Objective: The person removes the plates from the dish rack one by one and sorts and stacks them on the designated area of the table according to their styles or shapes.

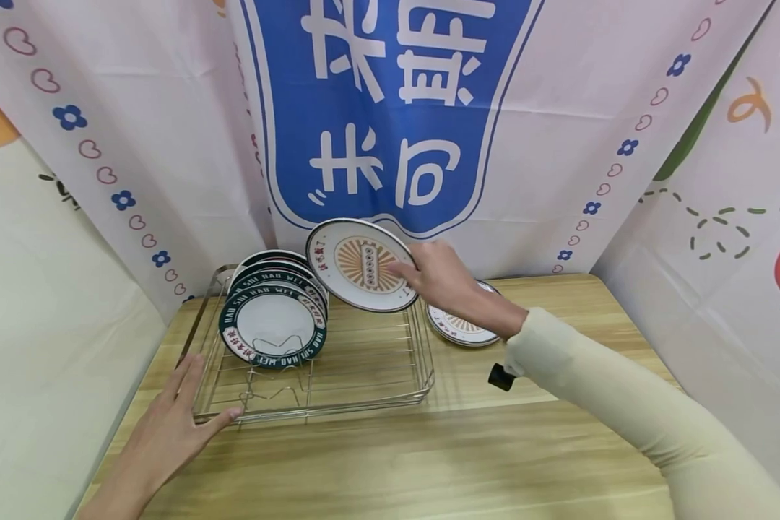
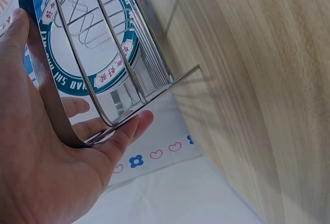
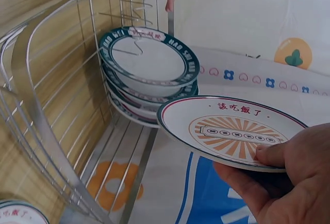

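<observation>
My right hand (image 1: 443,274) pinches a white plate (image 1: 354,263) by its edge, thumb on the printed face and fingers beneath. The plate has a dark rim, red characters and an orange sunburst. It is held tilted over the back of a wire dish rack (image 1: 364,401). Inside the rack's left part several plates stand leaning in a row; the front one is a green-rimmed plate (image 1: 274,326). My left hand (image 1: 172,422) grips the rack's front left corner, its thumb along the front and its fingers around the side, as the left wrist view (image 2: 56,167) shows.
Right of the rack a small stack of sunburst plates (image 1: 460,334) lies on the wooden table (image 1: 390,462), partly hidden by my right forearm. A printed cloth (image 1: 520,180) hangs behind the table, with white sheets at both sides. A small black object (image 1: 501,377) is at my right sleeve.
</observation>
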`<act>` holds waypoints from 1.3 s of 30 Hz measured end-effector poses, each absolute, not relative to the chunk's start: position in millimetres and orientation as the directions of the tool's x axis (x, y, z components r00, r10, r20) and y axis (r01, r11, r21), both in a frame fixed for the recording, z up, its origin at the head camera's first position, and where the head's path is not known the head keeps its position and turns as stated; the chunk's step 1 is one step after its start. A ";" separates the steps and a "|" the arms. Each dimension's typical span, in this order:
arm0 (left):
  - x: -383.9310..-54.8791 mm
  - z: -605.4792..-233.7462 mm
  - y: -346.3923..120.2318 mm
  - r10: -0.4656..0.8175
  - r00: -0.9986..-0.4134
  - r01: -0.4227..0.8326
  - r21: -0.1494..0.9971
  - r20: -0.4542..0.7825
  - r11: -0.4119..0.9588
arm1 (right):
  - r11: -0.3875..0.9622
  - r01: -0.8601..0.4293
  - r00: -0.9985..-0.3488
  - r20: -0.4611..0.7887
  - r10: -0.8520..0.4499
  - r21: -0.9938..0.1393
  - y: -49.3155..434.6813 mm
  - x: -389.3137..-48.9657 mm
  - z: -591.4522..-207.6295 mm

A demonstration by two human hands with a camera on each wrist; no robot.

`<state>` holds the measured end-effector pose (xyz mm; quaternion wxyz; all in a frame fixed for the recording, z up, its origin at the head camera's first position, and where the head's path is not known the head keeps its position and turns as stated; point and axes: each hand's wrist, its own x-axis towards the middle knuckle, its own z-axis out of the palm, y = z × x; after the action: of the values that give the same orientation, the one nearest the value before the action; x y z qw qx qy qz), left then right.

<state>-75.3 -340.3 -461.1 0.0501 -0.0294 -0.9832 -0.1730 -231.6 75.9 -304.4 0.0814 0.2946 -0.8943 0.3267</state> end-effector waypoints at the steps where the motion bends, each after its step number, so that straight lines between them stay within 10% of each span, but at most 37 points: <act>1: -75.3 -461.2 -340.4 0.039 -0.993 0.074 0.337 0.107 0.939 | 0.620 -0.580 -0.814 0.345 -0.467 -0.528 79.7 -232.8 -303.1; 39: -74.5 -459.3 -339.1 0.046 -0.992 0.083 0.339 0.116 0.937 | 0.831 -0.142 -0.990 0.075 -0.120 -0.538 239.0 -287.3 -355.2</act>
<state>-74.5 -339.1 -459.3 0.0533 -0.0326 -0.9827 -0.1743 -287.3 239.0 -355.2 0.0189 0.0686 -0.9566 0.2827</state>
